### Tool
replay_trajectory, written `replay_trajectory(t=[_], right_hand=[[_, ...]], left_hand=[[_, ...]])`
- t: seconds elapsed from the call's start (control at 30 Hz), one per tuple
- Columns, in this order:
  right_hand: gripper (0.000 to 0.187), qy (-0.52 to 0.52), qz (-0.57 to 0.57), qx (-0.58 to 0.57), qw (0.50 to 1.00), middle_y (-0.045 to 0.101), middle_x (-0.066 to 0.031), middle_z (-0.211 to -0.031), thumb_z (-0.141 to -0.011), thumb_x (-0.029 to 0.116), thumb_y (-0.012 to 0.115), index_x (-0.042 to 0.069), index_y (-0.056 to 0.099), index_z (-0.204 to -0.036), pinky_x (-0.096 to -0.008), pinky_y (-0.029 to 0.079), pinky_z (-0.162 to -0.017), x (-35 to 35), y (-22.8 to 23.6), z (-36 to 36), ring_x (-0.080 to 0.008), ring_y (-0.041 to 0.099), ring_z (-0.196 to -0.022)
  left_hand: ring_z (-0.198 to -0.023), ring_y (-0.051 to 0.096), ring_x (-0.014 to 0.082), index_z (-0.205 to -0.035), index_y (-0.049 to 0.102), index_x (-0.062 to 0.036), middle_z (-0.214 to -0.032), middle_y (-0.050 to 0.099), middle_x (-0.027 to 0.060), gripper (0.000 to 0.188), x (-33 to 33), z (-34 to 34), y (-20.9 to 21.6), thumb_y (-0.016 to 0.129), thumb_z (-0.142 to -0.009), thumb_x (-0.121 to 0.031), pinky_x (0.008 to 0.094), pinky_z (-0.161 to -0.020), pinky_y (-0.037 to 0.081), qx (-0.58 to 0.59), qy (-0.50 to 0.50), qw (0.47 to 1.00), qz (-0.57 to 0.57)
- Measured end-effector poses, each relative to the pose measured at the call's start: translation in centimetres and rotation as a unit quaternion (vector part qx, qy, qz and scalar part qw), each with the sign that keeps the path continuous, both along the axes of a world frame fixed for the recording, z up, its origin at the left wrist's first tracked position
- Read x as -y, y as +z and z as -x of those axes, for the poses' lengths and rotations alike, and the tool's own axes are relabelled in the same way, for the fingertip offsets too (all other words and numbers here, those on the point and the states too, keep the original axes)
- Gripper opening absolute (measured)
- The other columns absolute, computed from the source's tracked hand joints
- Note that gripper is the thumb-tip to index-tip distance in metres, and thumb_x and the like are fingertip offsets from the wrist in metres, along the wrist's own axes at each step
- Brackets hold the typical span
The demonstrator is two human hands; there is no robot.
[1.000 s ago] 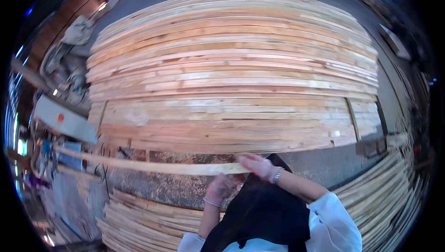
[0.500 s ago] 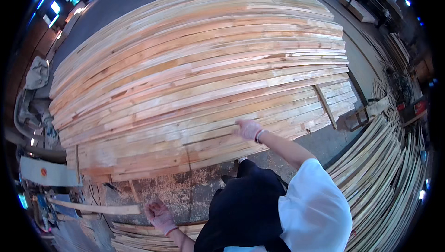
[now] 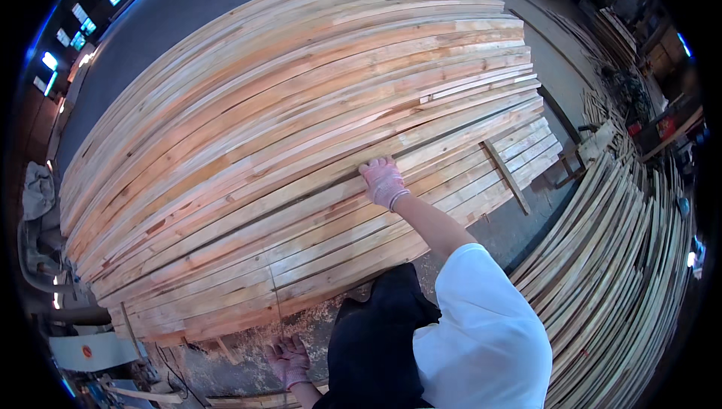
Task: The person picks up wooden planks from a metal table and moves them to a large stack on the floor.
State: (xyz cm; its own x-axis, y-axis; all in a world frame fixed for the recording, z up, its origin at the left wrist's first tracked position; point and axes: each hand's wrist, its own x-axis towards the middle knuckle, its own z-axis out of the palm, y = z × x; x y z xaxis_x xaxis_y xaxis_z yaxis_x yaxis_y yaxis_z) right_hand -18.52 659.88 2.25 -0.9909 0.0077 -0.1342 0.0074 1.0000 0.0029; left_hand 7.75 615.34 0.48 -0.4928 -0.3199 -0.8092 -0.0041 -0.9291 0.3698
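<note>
A wide stack of long, pale wooden boards [image 3: 248, 138] fills the middle of the view, its boards lying side by side. My right hand [image 3: 383, 182], in a pinkish-white glove, reaches over the stack. Its fingers curl over the edge of one long wooden board [image 3: 316, 212], along a dark gap between boards. My left hand [image 3: 288, 362], gloved alike, is low by the stack's near edge. Its fingers are spread and hold nothing.
A thin wooden strip [image 3: 505, 176] crosses the stack's right end. Many narrow strips [image 3: 602, 274] are heaped at the right. Sawdust lies on the floor [image 3: 308, 337] by the near edge. A pale machine panel [image 3: 94, 351] is at the lower left.
My right hand has moved farther over the stack and taken a board's edge, where a dark gap now shows. My left hand has moved lower and right. The view has shifted.
</note>
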Motion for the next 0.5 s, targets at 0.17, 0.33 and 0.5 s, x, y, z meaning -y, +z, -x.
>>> replay_trajectory(t=[0.17, 0.33, 0.5], right_hand=[[0.03, 0.019, 0.032, 0.066, 0.997, 0.065, -0.0085, -0.111, -0.086, 0.015, 0.059, 0.015, 0.06, -0.116, -0.0387, 0.05, -0.09, -1.3, -0.2, -1.4, -0.0252, 0.063, -0.108], [0.026, 0.053, -0.034, 0.053, 0.997, 0.07, -0.0111, -0.103, -0.086, 0.014, 0.059, 0.013, 0.065, -0.111, -0.042, 0.055, -0.081, -0.7, -1.8, -0.1, -0.0283, 0.069, -0.096], [0.023, 0.063, 0.039, 0.038, 0.997, 0.071, -0.0135, -0.097, -0.086, 0.016, 0.054, 0.014, 0.071, -0.102, -0.0452, 0.055, -0.079, -0.3, -2.1, -3.0, -0.0324, 0.069, -0.091]], left_hand=[[-0.081, 0.067, 0.0249, -0.095, 0.065, -0.0105, -0.091, 0.071, 0.0044, 0.027, -0.4, 1.7, 0.1, 0.058, -0.094, -0.037, 0.0509, -0.088, 0.055, -0.019, -0.056, 0.998, 0.019], [-0.083, 0.066, 0.0234, -0.091, 0.065, -0.0119, -0.091, 0.071, 0.004, 0.021, -1.8, 3.2, 0.6, 0.059, -0.092, -0.031, 0.0506, -0.088, 0.054, -0.056, -0.098, 0.993, -0.026], [-0.086, 0.064, 0.0198, -0.086, 0.065, -0.015, -0.088, 0.069, 0.0006, 0.01, -3.1, 3.4, 0.3, 0.063, -0.088, -0.025, 0.0465, -0.087, 0.054, -0.036, -0.171, 0.982, -0.067]])
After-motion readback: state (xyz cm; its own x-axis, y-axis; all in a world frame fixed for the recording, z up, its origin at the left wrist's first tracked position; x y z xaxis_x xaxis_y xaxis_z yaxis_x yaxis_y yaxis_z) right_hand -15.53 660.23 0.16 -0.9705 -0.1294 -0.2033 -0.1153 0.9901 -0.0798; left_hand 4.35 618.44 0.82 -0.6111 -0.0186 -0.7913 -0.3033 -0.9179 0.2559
